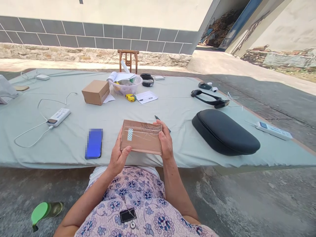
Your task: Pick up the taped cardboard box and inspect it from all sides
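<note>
Just above the table's near edge, I hold a flat brown rectangular object that looks like a cardboard-covered pad or thin box. Dark wavy lines mark its upper right, and a small blue-and-white patterned patch is at its left. My left hand grips the left side, thumb on the front face. Around the right edge closes my right hand, its thumb also on the face. The fingers behind are partly hidden. A dark pen lies on the table, partly covered by my right hand. Left of my left hand is a phone with a blue screen.
On the cloth-covered table are a cardboard box, a filled plastic basket, a yellow tape measure, a black case, a black headset and a white power bank with cable. A green-lidded bottle lies below left.
</note>
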Demonstrator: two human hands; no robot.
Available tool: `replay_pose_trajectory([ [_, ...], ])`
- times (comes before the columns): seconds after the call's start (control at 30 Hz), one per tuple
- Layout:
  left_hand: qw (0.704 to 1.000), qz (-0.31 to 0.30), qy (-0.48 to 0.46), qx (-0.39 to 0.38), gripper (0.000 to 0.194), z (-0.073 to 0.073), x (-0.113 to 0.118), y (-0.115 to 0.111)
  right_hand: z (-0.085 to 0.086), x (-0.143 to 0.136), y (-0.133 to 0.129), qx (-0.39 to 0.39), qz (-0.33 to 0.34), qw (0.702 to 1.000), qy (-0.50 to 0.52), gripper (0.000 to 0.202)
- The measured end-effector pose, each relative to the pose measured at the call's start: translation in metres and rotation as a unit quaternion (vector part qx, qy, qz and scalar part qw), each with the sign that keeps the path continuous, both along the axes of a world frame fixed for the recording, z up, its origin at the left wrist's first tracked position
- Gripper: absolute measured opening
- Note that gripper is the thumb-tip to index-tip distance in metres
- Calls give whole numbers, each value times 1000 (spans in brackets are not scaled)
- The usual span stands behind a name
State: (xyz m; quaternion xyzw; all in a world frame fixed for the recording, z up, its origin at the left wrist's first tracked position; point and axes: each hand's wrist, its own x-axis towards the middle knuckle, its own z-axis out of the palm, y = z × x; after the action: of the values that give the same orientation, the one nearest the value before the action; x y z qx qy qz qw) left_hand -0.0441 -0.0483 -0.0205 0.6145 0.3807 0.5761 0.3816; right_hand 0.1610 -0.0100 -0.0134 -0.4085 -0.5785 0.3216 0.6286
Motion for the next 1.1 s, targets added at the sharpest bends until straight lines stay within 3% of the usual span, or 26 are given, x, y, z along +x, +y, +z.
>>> replay_pose_trajectory([
  [0.2, 1000, 7, -8, -5, 73, -8, 1, -3, 5, -2, -2, -3, -22, 1000, -4, 39],
  [0.37, 999, 19, 18, 45, 73, -21, 1, -2, -5, 1, 0, 73, -17, 997, -14, 35],
  [0.6, 996, 39, 42, 62, 75, -51, -6, 28, -11, -3, 11, 89, -31, 993, -67, 40],
  [0.77, 996, 52, 66, 7, 75, -64, -13, 47, -41, -9, 29, 36, -53, 996, -57, 45],
  [0.93, 998, 42, 39, -33, 77, -74, -13, 51, -77, -18, 39, 0, -49, 998, -37, 43],
  [1.1, 991, 113, 47, -45, 66, -70, -11, 57, -90, -23, 37, -13, -47, 999, -21, 44],
])
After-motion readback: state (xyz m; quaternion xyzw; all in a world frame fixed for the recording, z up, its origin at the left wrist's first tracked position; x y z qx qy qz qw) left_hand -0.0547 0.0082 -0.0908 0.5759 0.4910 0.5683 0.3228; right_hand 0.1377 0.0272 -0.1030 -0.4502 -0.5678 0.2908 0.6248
